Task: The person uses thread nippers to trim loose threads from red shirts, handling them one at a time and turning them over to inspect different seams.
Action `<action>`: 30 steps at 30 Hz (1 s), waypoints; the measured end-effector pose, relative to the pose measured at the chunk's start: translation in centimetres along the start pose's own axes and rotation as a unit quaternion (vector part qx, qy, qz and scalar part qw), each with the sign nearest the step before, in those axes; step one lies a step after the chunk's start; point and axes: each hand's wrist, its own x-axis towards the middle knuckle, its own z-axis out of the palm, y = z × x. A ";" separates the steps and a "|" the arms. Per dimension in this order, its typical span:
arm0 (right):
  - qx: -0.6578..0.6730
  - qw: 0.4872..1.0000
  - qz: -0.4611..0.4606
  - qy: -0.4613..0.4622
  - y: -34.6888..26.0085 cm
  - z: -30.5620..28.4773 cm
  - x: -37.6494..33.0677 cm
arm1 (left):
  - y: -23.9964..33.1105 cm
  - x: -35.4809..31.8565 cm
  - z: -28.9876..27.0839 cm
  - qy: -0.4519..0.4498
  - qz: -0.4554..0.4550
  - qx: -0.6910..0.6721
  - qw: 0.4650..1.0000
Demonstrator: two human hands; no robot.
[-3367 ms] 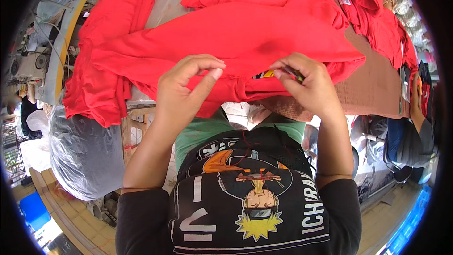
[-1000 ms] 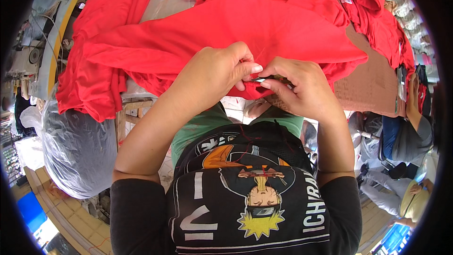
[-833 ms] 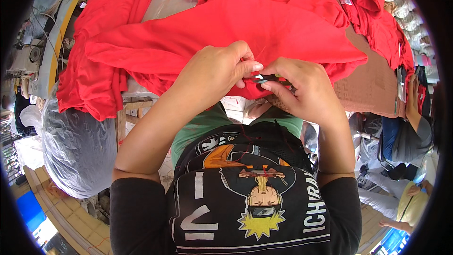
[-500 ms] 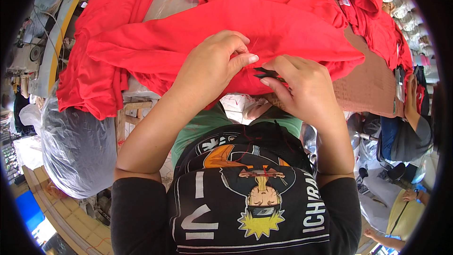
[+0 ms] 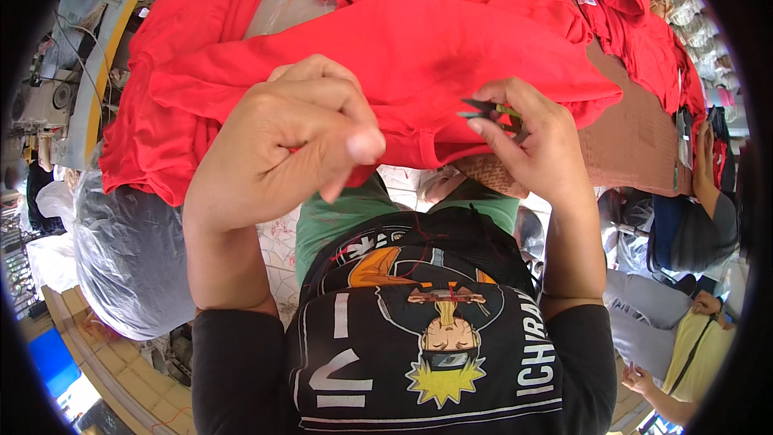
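Observation:
A red garment (image 5: 403,48) lies spread over the table in front of me, its near edge hanging at the front. My right hand (image 5: 543,133) grips a small pair of dark thread snips (image 5: 481,107), whose blades point left above the cloth and stand apart. My left hand (image 5: 298,129) is raised over the garment's near left part, clear of the snips. Its fingers are curled in and the thumb tip is slightly blurred; whatever they may pinch is too small to make out.
More red garments lie at the far left (image 5: 201,16) and far right (image 5: 620,40). Brown cardboard (image 5: 628,137) covers the table's right side. A big plastic-wrapped bundle (image 5: 129,258) stands at the left. Another person in yellow (image 5: 704,358) sits at the lower right.
My left hand has pulled away from the cloth, toward me and left, with fingers curling. My right hand has shifted slightly right, still holding the snips.

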 end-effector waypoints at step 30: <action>0.048 0.994 -0.085 0.047 -0.1 2.1 -0.8 | -2.7 3.3 11.6 0.336 -0.148 0.175 0.913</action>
